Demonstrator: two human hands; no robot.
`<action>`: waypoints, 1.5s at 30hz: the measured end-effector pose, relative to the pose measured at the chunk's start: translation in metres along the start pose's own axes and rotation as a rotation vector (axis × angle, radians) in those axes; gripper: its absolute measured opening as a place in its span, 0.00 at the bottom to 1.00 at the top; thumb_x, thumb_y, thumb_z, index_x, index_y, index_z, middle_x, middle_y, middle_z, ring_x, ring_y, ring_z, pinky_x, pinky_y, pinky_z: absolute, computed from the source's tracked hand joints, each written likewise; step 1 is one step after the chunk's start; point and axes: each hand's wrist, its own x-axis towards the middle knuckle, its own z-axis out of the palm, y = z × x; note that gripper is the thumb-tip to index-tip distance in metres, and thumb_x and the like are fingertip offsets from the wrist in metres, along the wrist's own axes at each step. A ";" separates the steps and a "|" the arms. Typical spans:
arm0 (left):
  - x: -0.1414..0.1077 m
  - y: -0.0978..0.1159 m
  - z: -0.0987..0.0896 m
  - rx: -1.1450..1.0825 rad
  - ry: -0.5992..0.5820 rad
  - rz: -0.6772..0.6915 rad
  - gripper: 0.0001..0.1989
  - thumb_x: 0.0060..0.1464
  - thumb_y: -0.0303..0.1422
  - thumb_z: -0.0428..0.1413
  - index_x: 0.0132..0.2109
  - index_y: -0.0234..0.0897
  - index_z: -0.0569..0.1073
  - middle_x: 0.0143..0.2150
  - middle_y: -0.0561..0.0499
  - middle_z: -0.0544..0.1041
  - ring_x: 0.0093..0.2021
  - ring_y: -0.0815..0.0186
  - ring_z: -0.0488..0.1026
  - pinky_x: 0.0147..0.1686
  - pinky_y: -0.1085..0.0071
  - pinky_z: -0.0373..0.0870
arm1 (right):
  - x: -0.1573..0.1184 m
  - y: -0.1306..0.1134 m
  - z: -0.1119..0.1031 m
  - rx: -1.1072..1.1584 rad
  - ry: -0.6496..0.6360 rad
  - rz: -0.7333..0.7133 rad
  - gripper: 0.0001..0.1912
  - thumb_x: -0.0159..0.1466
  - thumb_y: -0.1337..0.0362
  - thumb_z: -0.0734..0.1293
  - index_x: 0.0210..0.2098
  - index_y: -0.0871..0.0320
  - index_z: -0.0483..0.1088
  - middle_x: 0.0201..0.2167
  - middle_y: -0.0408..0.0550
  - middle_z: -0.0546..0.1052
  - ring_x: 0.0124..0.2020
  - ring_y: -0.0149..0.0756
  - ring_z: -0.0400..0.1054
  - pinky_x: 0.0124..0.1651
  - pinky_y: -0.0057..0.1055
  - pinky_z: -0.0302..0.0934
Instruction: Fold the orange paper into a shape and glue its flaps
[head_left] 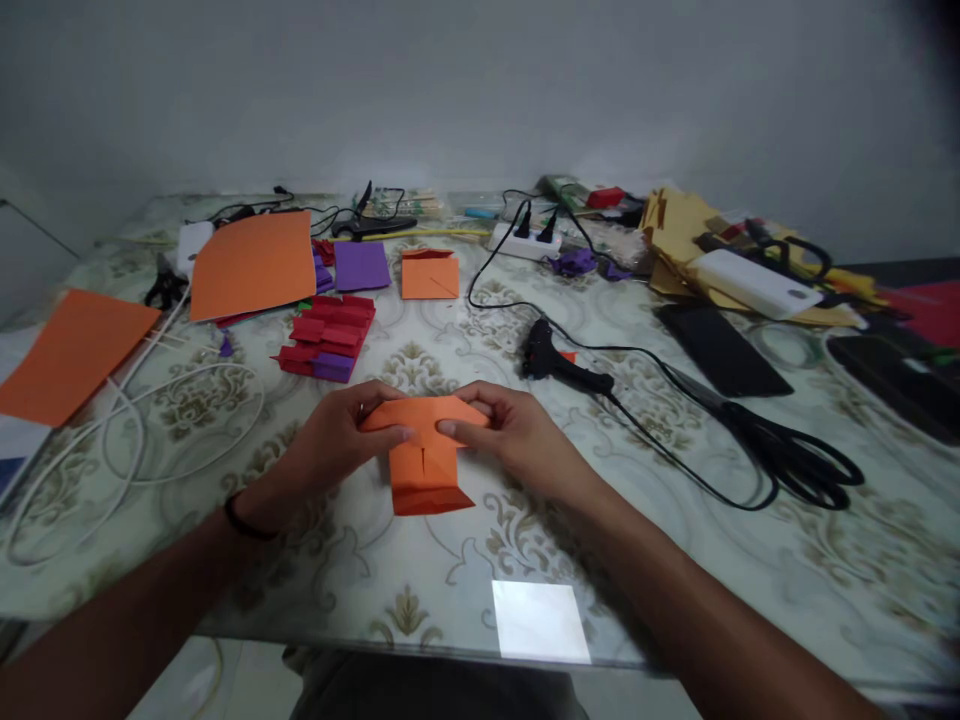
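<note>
A folded piece of orange paper (424, 455), shaped like a small shirt, is held just above the patterned table cover in front of me. My left hand (349, 430) pinches its upper left part, thumb on top and fingers beneath. On the upper right part, my right hand (504, 430) grips it the same way. A short slit or crease runs down its middle, and its lower edge is folded up into a flap. Beyond my left hand lies a row of red and purple folded paper pieces (330, 338). Another orange folded piece (430, 275) rests farther back.
Right of my hands lie a black glue gun (566, 362) with its cord and black-handled scissors (780, 440). A phone (724, 350) and yellow paper scraps (679, 235) are beyond. Orange sheets (255, 265) and a white cable (135, 440) occupy the left. A power strip (525, 242) stands at the back.
</note>
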 end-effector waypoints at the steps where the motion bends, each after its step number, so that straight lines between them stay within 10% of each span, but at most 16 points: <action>1: 0.000 0.001 0.000 0.016 -0.016 -0.009 0.13 0.52 0.38 0.67 0.43 0.37 0.80 0.37 0.53 0.80 0.36 0.64 0.75 0.36 0.72 0.69 | 0.000 0.001 0.001 -0.014 -0.018 0.003 0.17 0.57 0.53 0.78 0.37 0.57 0.75 0.27 0.38 0.72 0.27 0.31 0.61 0.29 0.28 0.55; 45: -0.009 0.006 0.002 0.318 -0.455 -0.085 0.23 0.57 0.42 0.60 0.24 0.39 0.56 0.22 0.59 0.52 0.24 0.71 0.49 0.22 0.71 0.43 | -0.014 -0.002 0.013 -0.216 -0.130 -0.194 0.09 0.70 0.59 0.68 0.34 0.55 0.74 0.26 0.41 0.73 0.27 0.32 0.63 0.31 0.30 0.55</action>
